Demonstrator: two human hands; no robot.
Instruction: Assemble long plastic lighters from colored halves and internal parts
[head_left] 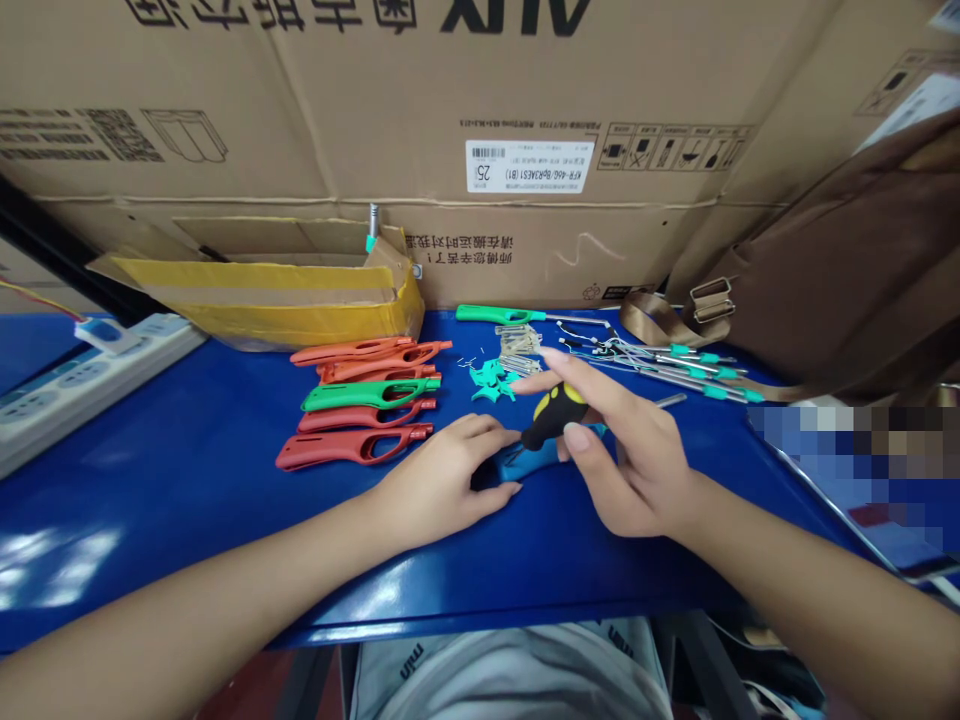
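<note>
My left hand (457, 465) presses a blue lighter body (529, 460) against the table, its thumb and fingers closed around the near end. A short screwdriver (556, 412) with a black and yellow handle is in my right hand (637, 450), tilted with its tip down at the blue body. My right index finger is stretched along the top of the handle and the thumb rests against its side. Beyond my hands are small turquoise pieces (491, 380) and a pile of pale little parts (519, 340). Part of the blue body is hidden by my right hand.
Red, orange and green lighter shells (356, 445) lie at left. A green lighter (495, 314) and metal rods with wires (694, 372) lie at the back. A yellow-taped carton (262, 300), a power strip (97, 385), a brown bag (847, 250) and a tablet-like device (862, 490) flank the work area.
</note>
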